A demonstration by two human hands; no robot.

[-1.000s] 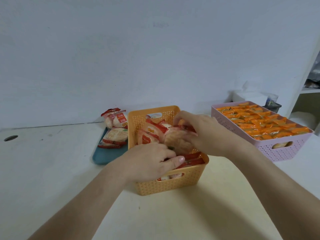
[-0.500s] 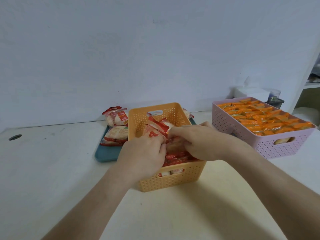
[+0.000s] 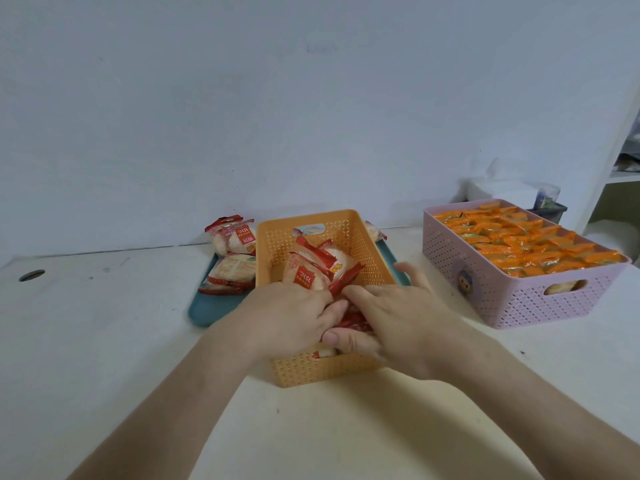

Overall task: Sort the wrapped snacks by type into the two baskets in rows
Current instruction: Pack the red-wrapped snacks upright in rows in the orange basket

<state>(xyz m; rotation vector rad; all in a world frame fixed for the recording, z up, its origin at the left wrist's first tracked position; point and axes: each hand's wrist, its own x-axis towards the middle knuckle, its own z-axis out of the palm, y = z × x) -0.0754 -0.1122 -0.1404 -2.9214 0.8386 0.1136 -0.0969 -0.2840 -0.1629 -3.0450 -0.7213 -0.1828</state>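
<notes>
Two hands, left hand [image 3: 291, 317] and right hand [image 3: 398, 323], press fingers closed on red-and-white snack packets [image 3: 315, 268] inside one orange basket [image 3: 346, 370]; roughly four more packets [image 3: 232, 261] lie on a teal tray [image 3: 211, 311]; one pink basket [image 3: 512, 299] holds rows of orange snacks [image 3: 526, 240].

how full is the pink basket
Full. Orange packets lie in packed rows right up to the rim of the pink basket.

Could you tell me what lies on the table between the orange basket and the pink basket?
In the head view, only the right edge of the teal tray and bare white table separate the orange basket and pink basket.
</notes>
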